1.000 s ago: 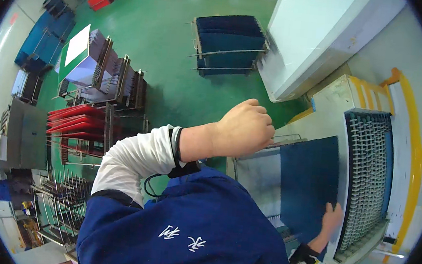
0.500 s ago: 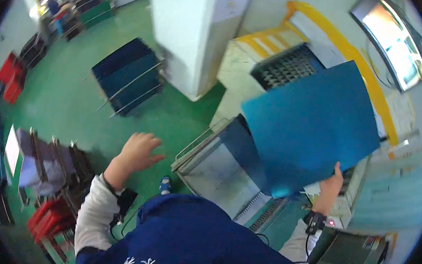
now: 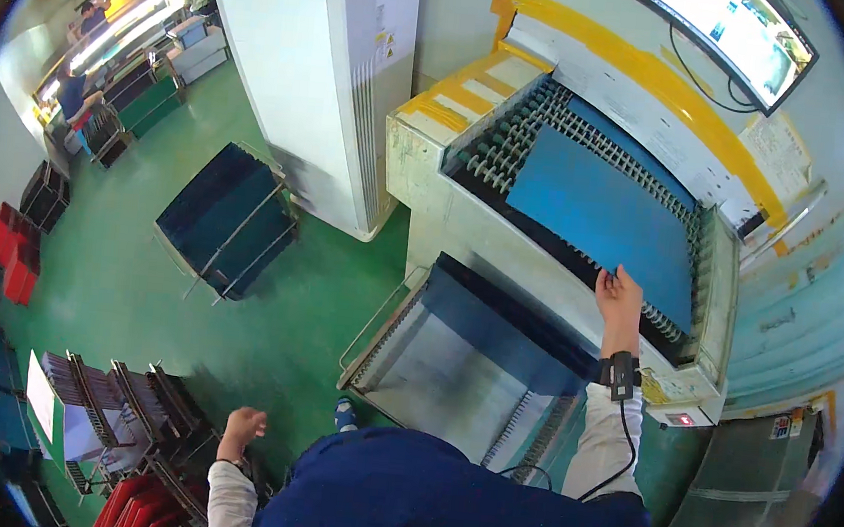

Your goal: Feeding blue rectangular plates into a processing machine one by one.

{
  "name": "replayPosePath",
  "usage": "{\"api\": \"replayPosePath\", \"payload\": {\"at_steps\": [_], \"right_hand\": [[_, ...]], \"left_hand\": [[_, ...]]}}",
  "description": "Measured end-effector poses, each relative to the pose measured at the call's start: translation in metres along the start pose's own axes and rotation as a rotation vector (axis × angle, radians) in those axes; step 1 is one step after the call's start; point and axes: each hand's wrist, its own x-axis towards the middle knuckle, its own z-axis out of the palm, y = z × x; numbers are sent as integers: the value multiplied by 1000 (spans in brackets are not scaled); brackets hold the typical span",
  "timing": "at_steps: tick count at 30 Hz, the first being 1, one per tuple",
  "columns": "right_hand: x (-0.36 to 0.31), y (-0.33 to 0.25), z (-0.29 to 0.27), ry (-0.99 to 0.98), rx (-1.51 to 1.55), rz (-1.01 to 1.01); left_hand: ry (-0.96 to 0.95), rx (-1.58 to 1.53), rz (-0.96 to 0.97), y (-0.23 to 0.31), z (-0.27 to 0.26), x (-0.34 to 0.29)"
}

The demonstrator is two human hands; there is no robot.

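Observation:
A flat blue panel [image 3: 607,214] lies on the rollers of a conveyor machine [image 3: 428,189] at the right. At its near edge is my right hand [image 3: 620,296], the fingers bent and closed on the edge; part of the grip is hidden. My left hand [image 3: 245,425] hangs at the lower left with nothing in it, its fingers loosely bent and apart. Nearest to it is a rack of upright panels [image 3: 114,397]. Below the machine, in front of me, stands a slotted rack [image 3: 449,351] with dark blue panels at its far side.
A second blue panel [image 3: 642,152] lies farther back on the rollers. A rack of dark panels [image 3: 225,221] stands on the green floor, near a white cabinet [image 3: 307,83]. A monitor [image 3: 738,40] hangs above the machine. Red bins [image 3: 13,253] stand far left; people work beyond.
The blue panel has gone from tilted in my right hand to flat on the rollers. My left hand has moved down. The view has shifted, showing more of the machine.

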Motion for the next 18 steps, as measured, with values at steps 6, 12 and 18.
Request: {"api": "replayPosePath", "payload": {"at_steps": [6,12,18], "right_hand": [[36,-10,-6,-55,-78,83],[31,-19,5,-27,-291,253],[41,-24,6,-37,-373,296]], "left_hand": [[-34,-459,-199,-43,20,-46],[9,-506,-252,-35,49,-62],[22,-481,-179,-1,56,-51]]}}
